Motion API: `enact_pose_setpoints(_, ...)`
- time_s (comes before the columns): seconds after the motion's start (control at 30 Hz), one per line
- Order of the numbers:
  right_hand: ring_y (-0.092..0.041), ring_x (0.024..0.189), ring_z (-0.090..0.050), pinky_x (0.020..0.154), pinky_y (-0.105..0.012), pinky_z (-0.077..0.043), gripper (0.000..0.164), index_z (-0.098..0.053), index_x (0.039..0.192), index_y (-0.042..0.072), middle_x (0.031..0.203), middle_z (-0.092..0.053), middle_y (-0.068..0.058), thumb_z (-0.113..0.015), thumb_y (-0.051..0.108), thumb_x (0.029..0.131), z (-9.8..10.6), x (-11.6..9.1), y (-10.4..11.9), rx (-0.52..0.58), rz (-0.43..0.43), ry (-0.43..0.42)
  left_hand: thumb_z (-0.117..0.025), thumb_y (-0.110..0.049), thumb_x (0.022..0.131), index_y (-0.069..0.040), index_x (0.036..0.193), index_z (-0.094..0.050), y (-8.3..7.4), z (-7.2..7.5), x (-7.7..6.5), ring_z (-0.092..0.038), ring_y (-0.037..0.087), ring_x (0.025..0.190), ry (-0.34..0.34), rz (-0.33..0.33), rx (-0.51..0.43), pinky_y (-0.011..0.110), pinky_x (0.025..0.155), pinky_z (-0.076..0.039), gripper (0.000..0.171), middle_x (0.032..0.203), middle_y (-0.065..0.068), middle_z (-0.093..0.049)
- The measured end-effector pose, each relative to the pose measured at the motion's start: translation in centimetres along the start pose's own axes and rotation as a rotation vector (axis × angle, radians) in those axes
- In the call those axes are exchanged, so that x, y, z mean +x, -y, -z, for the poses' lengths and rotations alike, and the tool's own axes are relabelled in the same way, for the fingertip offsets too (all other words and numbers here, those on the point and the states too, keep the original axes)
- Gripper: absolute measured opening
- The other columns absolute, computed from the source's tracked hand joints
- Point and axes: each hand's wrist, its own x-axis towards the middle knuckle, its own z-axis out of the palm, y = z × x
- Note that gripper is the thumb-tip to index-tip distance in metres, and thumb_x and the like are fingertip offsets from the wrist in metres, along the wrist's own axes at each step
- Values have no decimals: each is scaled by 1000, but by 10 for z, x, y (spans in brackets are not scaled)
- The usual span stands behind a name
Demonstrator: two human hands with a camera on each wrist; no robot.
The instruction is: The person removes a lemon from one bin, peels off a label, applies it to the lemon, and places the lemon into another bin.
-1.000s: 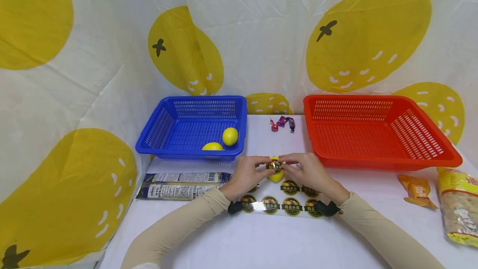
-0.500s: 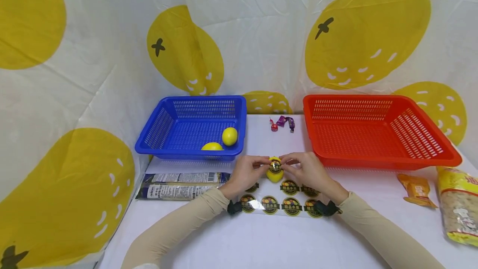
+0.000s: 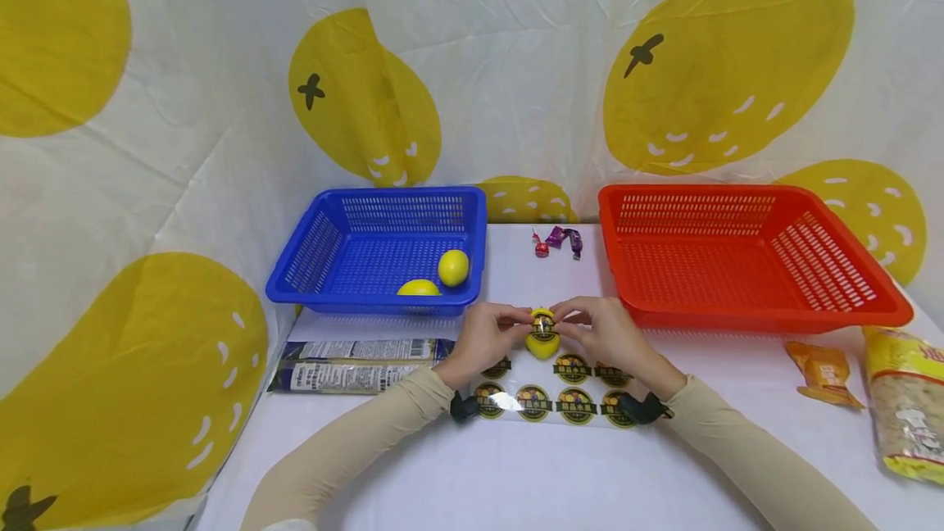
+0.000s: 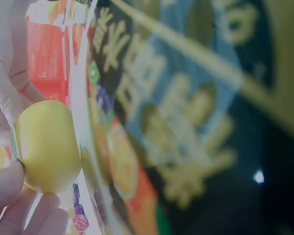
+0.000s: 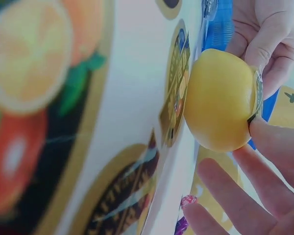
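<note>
A yellow lemon [image 3: 542, 349] stands on a clear sheet [image 3: 514, 379] of round black-and-gold fruit stickers. One such sticker [image 3: 542, 326] lies against its upper side. My left hand [image 3: 484, 342] pinches the sticker's left end with thumb and index finger; at the right end my right hand [image 3: 606, 342] does the same. Seen from the right wrist, the sticker [image 5: 258, 95] curves along the lemon [image 5: 220, 100], with the thumb at its dark tip and fingertips close to the fruit. In the left wrist view the lemon [image 4: 48, 147] fills the space between both hands.
Two lemons [image 3: 453, 268] sit in a blue basket [image 3: 376, 299] at back left. A red basket [image 3: 745, 319] stands at back right. Small wrapped candies [image 3: 556, 240] lie between them. Long packets [image 3: 354, 375] are left; an orange packet [image 3: 824, 374] and a bag [image 3: 910, 408] are right.
The sticker has come down slightly onto the lemon, and more of the lemon shows around it than a second ago. Both hands stay in almost the same place.
</note>
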Motion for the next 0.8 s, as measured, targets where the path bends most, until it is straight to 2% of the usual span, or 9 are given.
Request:
enact_pose_setpoints(0.17, -23, 87, -78, 80, -42, -64, 16, -78, 107, 9, 110, -79, -13, -77, 8, 91, -3, -2, -2, -4, -1, -31, -77, -9, 91, -8, 105, -81, 0, 0, -1, -76, 20, 100, 17, 15, -18, 19, 83, -60, 15, 114, 8, -79)
enact_pose_setpoints(0.27, -21, 83, -79, 80, -43, -64, 15, -79, 106, 10, 108, -79, -12, -77, 8, 90, -5, -2, -2, -10, -1, -54, -76, -9, 91, -8, 106, -81, 1, 0, -1, -76, 20, 101, 25, 18, -31, 20, 84, -60, 15, 115, 8, -79)
enact_pose_setpoints(0.57, -23, 87, -79, 84, -46, -63, 15, -78, 105, 11, 109, -79, -12, -78, 9, 90, -7, -2, -3, -8, -27, -53, -72, -14, 96, -8, 110, -79, 2, -1, 1, -75, 23, 107, 21, 42, -62, 24, 91, -60, 17, 115, 8, -78)
enact_pose_setpoints(0.8, -25, 88, -79, 85, -47, -63, 16, -78, 106, 11, 110, -79, -13, -77, 8, 90, -7, -1, -3, -3, -30, -58, -76, -10, 92, -6, 106, -80, 2, -1, 5, -76, 23, 101, 2, 93, -125, 21, 86, -60, 15, 110, 10, -79)
